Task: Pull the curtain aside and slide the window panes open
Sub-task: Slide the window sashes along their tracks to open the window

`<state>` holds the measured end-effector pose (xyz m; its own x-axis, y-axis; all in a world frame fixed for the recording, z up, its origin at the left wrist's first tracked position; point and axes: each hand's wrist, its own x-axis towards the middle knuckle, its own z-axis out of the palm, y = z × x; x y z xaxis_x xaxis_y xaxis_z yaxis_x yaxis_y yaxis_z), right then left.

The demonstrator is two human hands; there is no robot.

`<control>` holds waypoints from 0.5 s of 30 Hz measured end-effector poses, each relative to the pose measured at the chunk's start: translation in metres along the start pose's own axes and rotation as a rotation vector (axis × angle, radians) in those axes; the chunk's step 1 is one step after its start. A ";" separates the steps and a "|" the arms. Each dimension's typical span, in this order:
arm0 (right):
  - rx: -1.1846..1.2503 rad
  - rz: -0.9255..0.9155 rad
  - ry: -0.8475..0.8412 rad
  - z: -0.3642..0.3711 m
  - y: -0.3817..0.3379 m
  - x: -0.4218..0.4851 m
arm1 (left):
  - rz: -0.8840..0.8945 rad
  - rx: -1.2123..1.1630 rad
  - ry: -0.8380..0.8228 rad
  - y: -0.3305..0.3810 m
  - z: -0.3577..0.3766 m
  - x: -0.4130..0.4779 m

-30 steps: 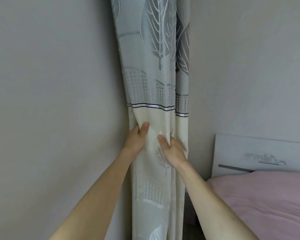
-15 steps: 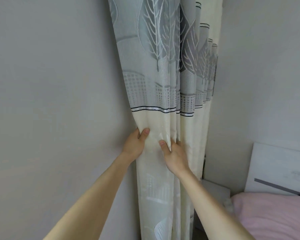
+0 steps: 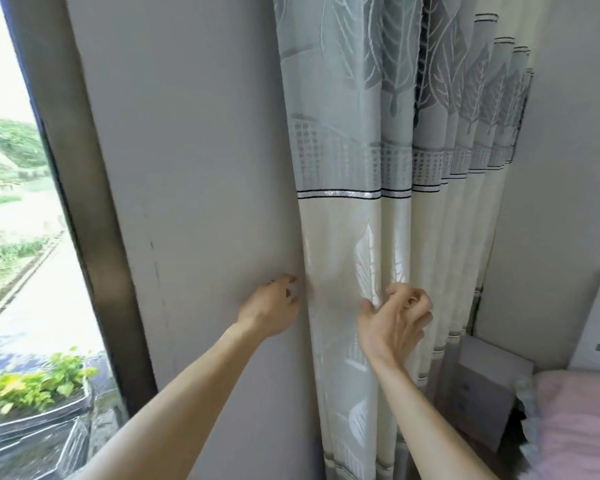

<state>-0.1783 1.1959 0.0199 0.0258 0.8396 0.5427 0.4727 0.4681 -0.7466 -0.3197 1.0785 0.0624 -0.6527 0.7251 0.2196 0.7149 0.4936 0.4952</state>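
**Curtain bunched to the right, both hands at its edge**

The curtain (image 3: 378, 209) hangs in gathered folds right of centre, grey-green with a leaf pattern above, cream below, a dark-and-silver stripe between the two. Its left edge lies against a plain wall panel (image 3: 194, 202), and the folds run back toward the room corner on the right.

The left hand (image 3: 269, 311) is at that left edge, just below the stripe, its back to the camera. Its fingers (image 3: 286, 280) are curled loosely and reach to the hem; motion blur makes it impossible to tell whether they actually pinch the cloth or only touch it. The right hand (image 3: 394, 322) is in front of the cream part, a few folds to the right. Its thumb points up and its fingers are bent inward, apart from one another, with the tips close to the fabric; no fold is visibly gripped. Both forearms come up from the bottom of the view, bare.

Left of the wall panel stands a dark window frame (image 3: 84, 216), upright and slightly blurred. Beyond it the window (image 3: 11, 188) shows bright daylight, green slopes, a pale path and a planter (image 3: 37, 393) with yellow-green leaves.

At lower right, near the curtain's foot, is a grey nightstand (image 3: 482, 393), and beside it the corner of a bed (image 3: 582, 427) with a pink cover.
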 end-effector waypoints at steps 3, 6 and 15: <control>-0.070 -0.143 0.016 0.000 0.010 -0.073 | -0.035 0.090 -0.062 -0.041 -0.015 -0.048; -0.115 -0.240 -0.166 -0.003 -0.011 -0.138 | -0.101 0.114 -0.102 -0.087 -0.035 -0.097; -0.344 -0.740 -0.915 -0.003 -0.131 -0.270 | -0.345 0.147 -0.136 -0.211 -0.108 -0.237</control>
<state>-0.2450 0.9066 -0.0276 -0.9103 0.3513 0.2191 0.3222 0.9334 -0.1579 -0.3425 0.7508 -0.0035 -0.8285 0.5570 -0.0569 0.4944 0.7755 0.3926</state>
